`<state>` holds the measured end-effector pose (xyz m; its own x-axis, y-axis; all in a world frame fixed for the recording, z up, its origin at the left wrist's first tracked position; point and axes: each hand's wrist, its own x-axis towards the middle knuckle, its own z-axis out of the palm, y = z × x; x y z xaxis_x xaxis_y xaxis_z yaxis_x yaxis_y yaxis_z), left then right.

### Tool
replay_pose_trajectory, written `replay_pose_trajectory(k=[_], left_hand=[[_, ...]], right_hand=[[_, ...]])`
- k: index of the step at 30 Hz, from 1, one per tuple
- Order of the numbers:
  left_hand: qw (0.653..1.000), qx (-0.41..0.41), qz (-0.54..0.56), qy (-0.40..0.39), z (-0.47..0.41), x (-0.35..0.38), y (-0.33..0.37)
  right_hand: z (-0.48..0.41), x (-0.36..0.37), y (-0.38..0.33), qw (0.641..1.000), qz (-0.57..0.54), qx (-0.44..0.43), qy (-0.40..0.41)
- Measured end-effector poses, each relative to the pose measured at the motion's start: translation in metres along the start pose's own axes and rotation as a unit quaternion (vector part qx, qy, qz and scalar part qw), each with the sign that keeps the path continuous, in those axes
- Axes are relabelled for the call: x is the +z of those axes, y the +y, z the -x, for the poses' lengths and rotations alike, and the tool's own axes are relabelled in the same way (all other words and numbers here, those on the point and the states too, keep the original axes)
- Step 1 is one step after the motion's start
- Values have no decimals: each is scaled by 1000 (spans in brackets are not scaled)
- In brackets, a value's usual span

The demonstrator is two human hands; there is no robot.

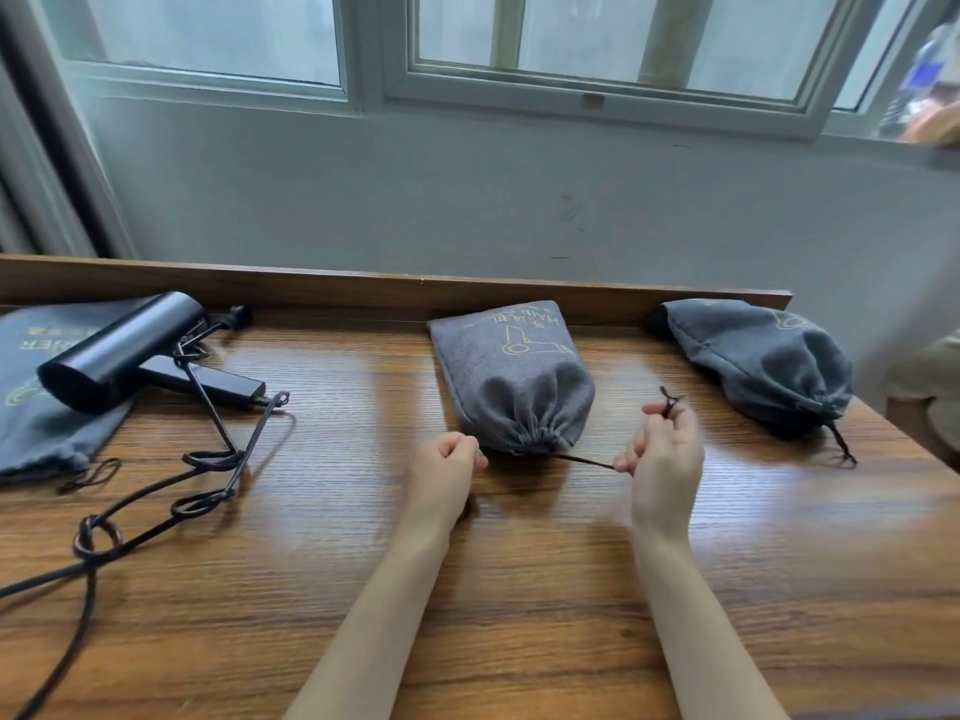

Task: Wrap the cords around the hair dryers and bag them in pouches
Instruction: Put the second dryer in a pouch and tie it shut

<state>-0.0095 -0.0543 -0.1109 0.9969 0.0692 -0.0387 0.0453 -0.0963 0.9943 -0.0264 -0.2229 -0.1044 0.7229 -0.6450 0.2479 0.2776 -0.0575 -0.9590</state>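
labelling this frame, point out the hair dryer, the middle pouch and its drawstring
hair dryer [124,335], head view, on its barrel
middle pouch [509,366], head view, on its front
drawstring [587,461], head view, on its taut stretch

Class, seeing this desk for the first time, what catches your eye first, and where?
At centre, the right hand pinches the drawstring of a bulging grey pouch, while the left hand curls at its gathered mouth. Far left, a black hair dryer lies on a flat pouch, its cord sprawling unwrapped.
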Motion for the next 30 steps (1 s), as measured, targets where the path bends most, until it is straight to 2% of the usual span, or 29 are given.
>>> replay_pose_trajectory(k=[2, 4, 7, 10, 13, 16, 19, 20, 21, 23, 24, 25, 27, 30], left_hand=[[1000, 14, 15, -16, 1, -1, 2], [995, 0, 42, -89, 4, -1, 5], [974, -50, 64, -212, 8, 1, 3], [946, -29, 90, -310, 11, 4, -2], [943, 12, 84, -321, 13, 7, -1], [949, 3, 144, -280, 13, 10, 1], [947, -4, 168, -273, 11, 10, 1], [948, -12, 173, -266, 10, 11, 0], [952, -14, 173, -253, 10, 12, 0], [968, 11, 128, -216, 11, 14, 2], [978, 47, 66, -190, 12, 15, 1], [982, 88, -6, -169, 13, 15, 1], [969, 159, -108, -153, 16, 18, -3], [939, 249, -189, -147, 19, 20, -11]], right_hand=[[4, 0, 6, 982, 159, -80, -59], [7, 2, 12, 952, 246, -91, -156], [10, 3, 14, 917, 306, -96, -235], [12, 1, 10, 888, 336, -95, -301], [15, -1, 0, 859, 296, -45, -415], [17, -1, -7, 833, 215, 31, -508], [18, -8, -11, 801, 158, 91, -571], [16, -11, -14, 795, 146, 111, -578], [15, -14, -19, 807, 141, 128, -559], [10, -15, -21, 879, 150, 139, -430], [6, -14, -19, 916, 170, 118, -344], [3, -12, -17, 936, 185, 99, -283], [4, -6, -12, 942, 185, 101, -260], [13, 0, -6, 908, 232, 93, -338]])
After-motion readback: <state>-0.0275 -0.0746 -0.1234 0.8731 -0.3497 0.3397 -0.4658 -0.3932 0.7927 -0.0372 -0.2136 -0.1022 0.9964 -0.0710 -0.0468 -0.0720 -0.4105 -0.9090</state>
